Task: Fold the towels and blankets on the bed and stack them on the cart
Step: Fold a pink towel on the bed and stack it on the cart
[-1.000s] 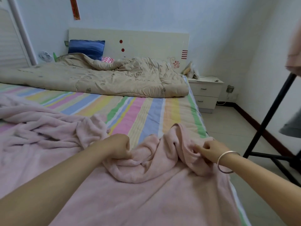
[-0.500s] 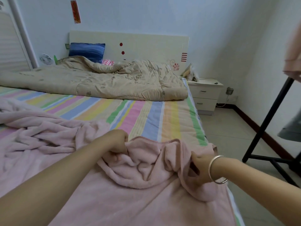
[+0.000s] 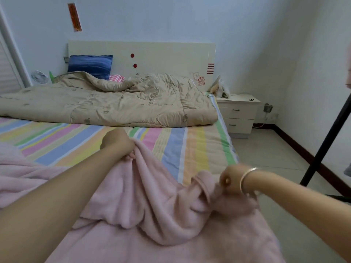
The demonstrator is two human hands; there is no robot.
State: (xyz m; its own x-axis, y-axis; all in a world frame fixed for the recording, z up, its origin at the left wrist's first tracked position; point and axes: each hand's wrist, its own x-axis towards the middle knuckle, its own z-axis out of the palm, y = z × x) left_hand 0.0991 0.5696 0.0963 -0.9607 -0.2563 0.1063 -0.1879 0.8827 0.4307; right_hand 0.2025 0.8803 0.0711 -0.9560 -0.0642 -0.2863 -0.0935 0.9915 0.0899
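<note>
A pink fleece blanket (image 3: pixel 152 205) lies rumpled across the near part of the striped bed (image 3: pixel 171 147). My left hand (image 3: pixel 117 143) grips a bunched edge of it, lifted over the striped sheet. My right hand (image 3: pixel 228 179), with a silver bangle on the wrist, grips another part of the same edge at the bed's right side. Between the two hands the fabric sags in folds. A beige quilt (image 3: pixel 114 103) lies spread at the head of the bed.
A blue pillow (image 3: pixel 90 65) leans on the cream headboard (image 3: pixel 161 56). A white nightstand (image 3: pixel 239 112) stands right of the bed. A black metal rack leg (image 3: pixel 326 128) slants across the tiled floor at the right. A small fan (image 3: pixel 39 76) sits far left.
Both hands have raised the pink blanket's edge and spread apart. The left hand moved forward over the striped sheet; the right moved right toward the bed's edge.
</note>
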